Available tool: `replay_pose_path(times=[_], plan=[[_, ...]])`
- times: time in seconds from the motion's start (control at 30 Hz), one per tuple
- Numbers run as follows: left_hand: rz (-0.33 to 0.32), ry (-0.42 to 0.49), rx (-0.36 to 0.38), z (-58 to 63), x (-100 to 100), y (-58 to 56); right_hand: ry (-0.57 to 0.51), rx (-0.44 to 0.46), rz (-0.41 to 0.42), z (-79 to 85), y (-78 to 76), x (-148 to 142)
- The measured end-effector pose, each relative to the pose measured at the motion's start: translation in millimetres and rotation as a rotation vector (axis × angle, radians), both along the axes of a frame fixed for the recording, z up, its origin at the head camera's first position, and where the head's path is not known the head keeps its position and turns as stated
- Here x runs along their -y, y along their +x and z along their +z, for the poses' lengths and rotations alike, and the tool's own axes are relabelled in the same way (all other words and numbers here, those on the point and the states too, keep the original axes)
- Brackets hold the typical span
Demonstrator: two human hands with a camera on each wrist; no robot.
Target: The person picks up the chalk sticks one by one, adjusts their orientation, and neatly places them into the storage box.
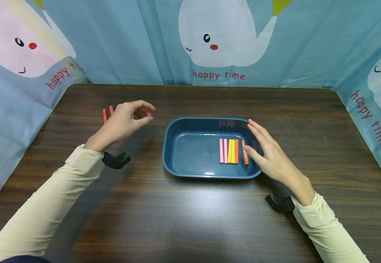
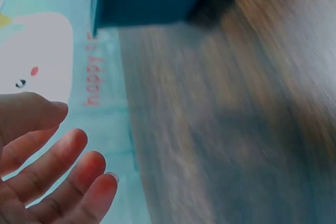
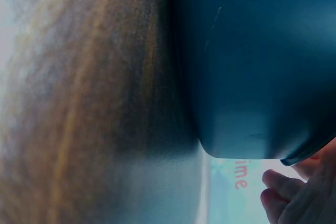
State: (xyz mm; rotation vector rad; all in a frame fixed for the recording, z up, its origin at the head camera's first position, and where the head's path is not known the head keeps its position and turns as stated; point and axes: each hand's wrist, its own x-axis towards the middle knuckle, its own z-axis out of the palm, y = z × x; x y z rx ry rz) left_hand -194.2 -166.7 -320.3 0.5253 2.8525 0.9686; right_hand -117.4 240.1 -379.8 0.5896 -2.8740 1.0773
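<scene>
A dark blue tray (image 1: 190, 173) stands on the table. In its right half lie upright, side by side, pink sticks (image 1: 223, 151), yellow sticks (image 1: 231, 151) and an orange stick (image 1: 236, 151). Slightly apart and tilted is another orange stick (image 1: 245, 153), beside the thumb of my right hand (image 1: 272, 157). That hand rests at the tray's right rim with extended fingers; whether the thumb touches the stick I cannot tell. My left hand (image 1: 123, 118) hangs left of the tray, fingers loosely bent, holding nothing. Behind it lie red sticks (image 1: 105, 115), partly hidden by the hand.
The brown wooden table (image 1: 177, 219) stretches around the tray. A light blue curtain (image 1: 118, 44) with white whales hangs along its back and sides. Black wrist cameras (image 1: 115, 160) sit on both wrists.
</scene>
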Motion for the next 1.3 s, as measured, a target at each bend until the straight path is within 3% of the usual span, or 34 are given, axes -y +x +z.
replay_pose_path(times=[0.2, 0.4, 0.9, 1.3], plan=[[0.049, -0.023, 0.022, -7.3, 21, -2.1, -0.001, -0.002, 0.000, 0.1, 0.1, 0], [0.058, -0.018, 0.038, -13.1, 39, -3.7, 0.003, -0.005, 0.000, -0.3, 0.3, 0], [0.166, -0.091, -0.032, -25.7, 75, -16.4, 0.009, 0.006, -0.002, -0.2, 0.6, 0], [0.235, -0.247, 0.011, -38.7, 93, -32.2, 0.008, -0.003, -0.003, -1.0, 0.2, 0]])
